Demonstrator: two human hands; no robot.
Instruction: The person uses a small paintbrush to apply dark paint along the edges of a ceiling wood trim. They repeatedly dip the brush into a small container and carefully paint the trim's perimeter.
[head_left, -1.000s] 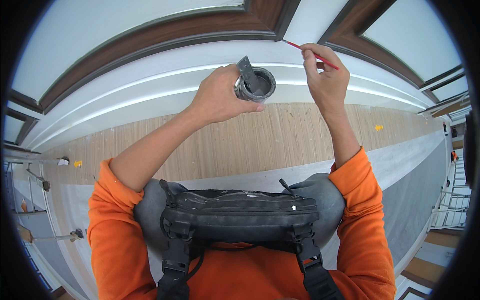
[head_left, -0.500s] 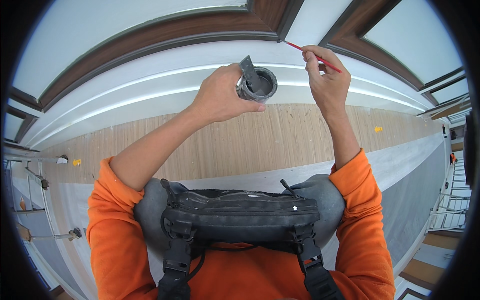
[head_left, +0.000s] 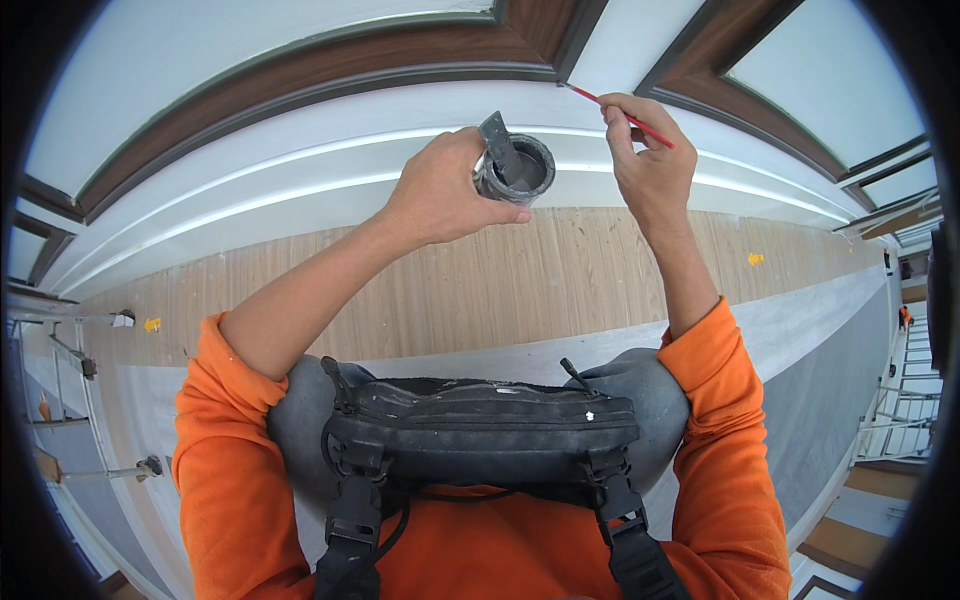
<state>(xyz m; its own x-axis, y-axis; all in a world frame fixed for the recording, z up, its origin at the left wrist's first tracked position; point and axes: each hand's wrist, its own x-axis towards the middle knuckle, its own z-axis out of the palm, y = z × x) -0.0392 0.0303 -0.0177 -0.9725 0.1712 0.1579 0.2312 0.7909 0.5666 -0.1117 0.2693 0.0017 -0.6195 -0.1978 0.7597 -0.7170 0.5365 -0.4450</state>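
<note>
Red brush (head_left: 650, 132) pinched in right grip (head_left: 652, 155). Tip ahead and left of it, by corner of dark frame (head_left: 400, 55). Brush slid tiny bit left; paint cup (head_left: 543, 182) stayed, held just right of left grip (head_left: 440, 185). Work seems still on that corner.

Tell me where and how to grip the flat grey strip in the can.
Probably pinch the strip across its flat faces at the top, from above: it juts past the rim of the can, its lower end dips into grey paint, and the left hand covers the can's left side.
</note>
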